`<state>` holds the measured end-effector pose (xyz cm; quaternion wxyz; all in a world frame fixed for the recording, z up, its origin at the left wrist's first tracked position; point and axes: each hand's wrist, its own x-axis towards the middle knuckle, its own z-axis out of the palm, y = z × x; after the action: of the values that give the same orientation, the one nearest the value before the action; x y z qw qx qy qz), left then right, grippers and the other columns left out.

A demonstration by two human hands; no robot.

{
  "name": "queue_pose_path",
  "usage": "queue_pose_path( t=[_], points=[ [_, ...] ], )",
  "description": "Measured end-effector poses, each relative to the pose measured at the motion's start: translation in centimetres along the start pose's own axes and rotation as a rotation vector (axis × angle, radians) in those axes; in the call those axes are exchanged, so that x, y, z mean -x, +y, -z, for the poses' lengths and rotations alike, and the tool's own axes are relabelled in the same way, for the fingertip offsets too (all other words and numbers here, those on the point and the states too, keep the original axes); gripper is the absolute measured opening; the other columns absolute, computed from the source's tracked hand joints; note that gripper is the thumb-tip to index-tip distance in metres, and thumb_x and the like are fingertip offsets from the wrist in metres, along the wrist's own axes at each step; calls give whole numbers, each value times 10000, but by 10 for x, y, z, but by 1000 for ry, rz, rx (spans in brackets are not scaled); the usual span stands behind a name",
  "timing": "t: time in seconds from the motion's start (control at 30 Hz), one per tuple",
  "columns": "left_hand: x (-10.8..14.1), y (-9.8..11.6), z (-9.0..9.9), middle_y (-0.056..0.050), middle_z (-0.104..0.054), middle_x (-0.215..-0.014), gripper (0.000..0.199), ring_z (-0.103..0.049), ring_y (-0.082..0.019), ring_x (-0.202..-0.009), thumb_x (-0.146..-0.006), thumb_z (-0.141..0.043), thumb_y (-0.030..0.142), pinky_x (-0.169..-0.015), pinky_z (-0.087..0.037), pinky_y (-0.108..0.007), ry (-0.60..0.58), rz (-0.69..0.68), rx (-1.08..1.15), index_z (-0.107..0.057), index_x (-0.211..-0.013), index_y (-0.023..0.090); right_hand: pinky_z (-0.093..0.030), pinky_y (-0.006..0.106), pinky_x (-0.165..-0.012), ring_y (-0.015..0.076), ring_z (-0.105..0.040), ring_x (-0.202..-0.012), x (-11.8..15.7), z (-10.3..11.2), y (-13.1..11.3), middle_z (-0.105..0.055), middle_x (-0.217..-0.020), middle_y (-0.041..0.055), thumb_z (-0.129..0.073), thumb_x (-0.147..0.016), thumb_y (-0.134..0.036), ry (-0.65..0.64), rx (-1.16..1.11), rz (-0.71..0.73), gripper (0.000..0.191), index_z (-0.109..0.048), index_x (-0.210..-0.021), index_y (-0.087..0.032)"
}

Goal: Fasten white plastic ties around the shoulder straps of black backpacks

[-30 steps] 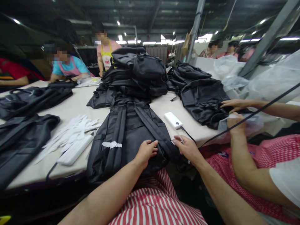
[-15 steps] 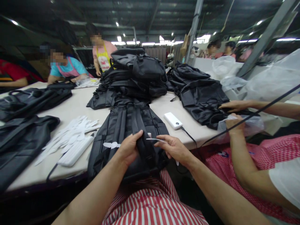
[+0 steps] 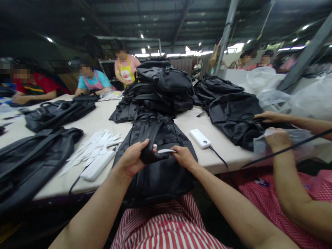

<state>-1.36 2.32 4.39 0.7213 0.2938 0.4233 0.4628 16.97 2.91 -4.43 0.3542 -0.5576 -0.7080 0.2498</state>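
Note:
A black backpack [image 3: 166, 181] lies in front of me at the table's edge, its straps facing up. My left hand [image 3: 132, 158] is closed around a black shoulder strap [image 3: 149, 149], lifting it off the bag. Pinched in my right hand [image 3: 183, 157] is a thin white strip [image 3: 164, 151], which reaches across to the strap. Part of the strip is hidden at the strap and fingers. To the left lies a loose pile of similar white strips [image 3: 94, 147].
Two white power banks [image 3: 201, 139] with cables flank the backpack. A stack of black bags [image 3: 163, 86] rises behind it. More black bags [image 3: 41, 155] lie left. At right, a co-worker's hands [image 3: 277, 138] handle a black bag and clear plastic. Other people sit or stand across the table [image 3: 109, 110].
My left hand has raised and folded the strap. My right hand has brought the white strip up against it. The white strip seen on the bag's left is out of sight. The view has shifted left.

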Motion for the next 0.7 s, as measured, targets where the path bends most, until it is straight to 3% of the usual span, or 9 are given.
queue_pose_path(
  t=[0.13,0.27,0.37,0.5,0.7],
  points=[
    [2,-45,5,-52,-665,-648,75,-621,-126,-534,-788,-578,173,-565,-542,-256,-82,59,-91,-604,-802,105,-410,236,-764,167,-592,-858,-32,-22,2,-679,-896,35,-542,-741,-186,61,-67,-79,167,-671,-846,-202],
    [3,-82,23,-97,-703,-805,196,-661,-181,-738,-749,-636,213,-720,-538,-293,-50,65,-135,-634,-905,95,-441,199,-649,137,-600,-712,-36,-41,10,-669,-753,4,-568,-671,-141,9,-178,-149,133,-662,-758,-176],
    [1,-88,34,-108,-703,-872,238,-651,-194,-844,-782,-602,275,-788,-520,-298,4,15,-62,-644,-923,89,-418,182,-493,102,-551,-520,-31,-44,24,-625,-631,-2,-536,-674,-139,1,-251,-279,148,-646,-773,-140],
    [-2,-85,35,-102,-706,-868,242,-654,-198,-837,-805,-568,283,-754,-529,-306,92,56,-32,-642,-942,98,-398,164,-461,76,-516,-478,-23,-36,30,-594,-592,-19,-508,-639,-97,-16,-325,-357,189,-632,-778,-130],
    [-4,-88,35,-97,-705,-880,330,-655,-208,-800,-786,-583,365,-668,-515,-296,30,206,-186,-626,-1011,127,-387,175,-515,91,-520,-564,-8,-22,19,-583,-609,-34,-521,-604,-86,-152,-336,-230,214,-644,-762,-163]
  ],
)
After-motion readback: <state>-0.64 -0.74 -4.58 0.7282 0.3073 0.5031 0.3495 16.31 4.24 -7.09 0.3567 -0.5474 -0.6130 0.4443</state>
